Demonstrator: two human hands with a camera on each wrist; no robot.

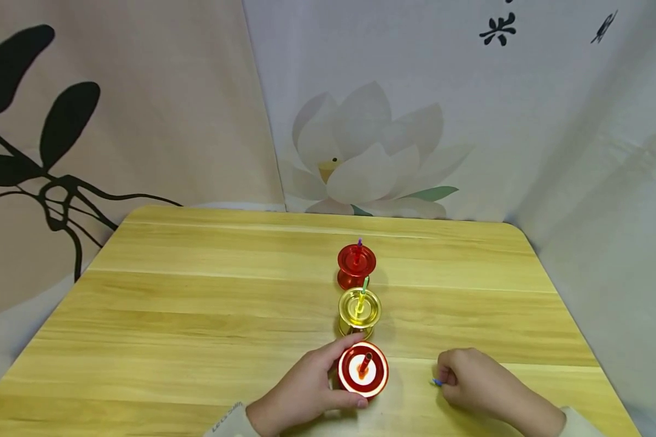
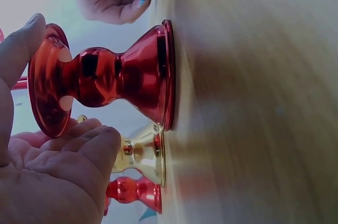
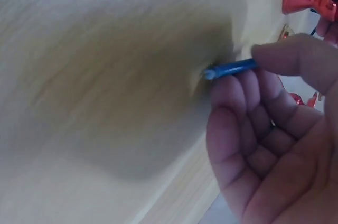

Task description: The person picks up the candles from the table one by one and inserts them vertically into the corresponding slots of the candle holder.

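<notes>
My left hand [image 1: 308, 385] holds the nearest red candle holder [image 2: 100, 76] by the rim of its dish, thumb on one side and fingers on the other. In the left wrist view the holder stands upright with its base on the table. A short red tube [image 1: 365, 362] rises from the dish. To its right, my right hand [image 1: 478, 382] pinches a small blue candle [image 3: 231, 68] between thumb and fingertips, low over the wood. Just behind the left fingers is a gold candle holder [image 1: 375, 308] with a thin green candle [image 1: 365, 284] upright in it.
Farther back stands another red candle holder [image 1: 352, 280], with a purple candle [image 1: 359, 242] in its tube. The three holders form a row running away from me on the wooden table [image 1: 197, 315]. A printed cloth [image 1: 404, 60] hangs behind the table's back edge.
</notes>
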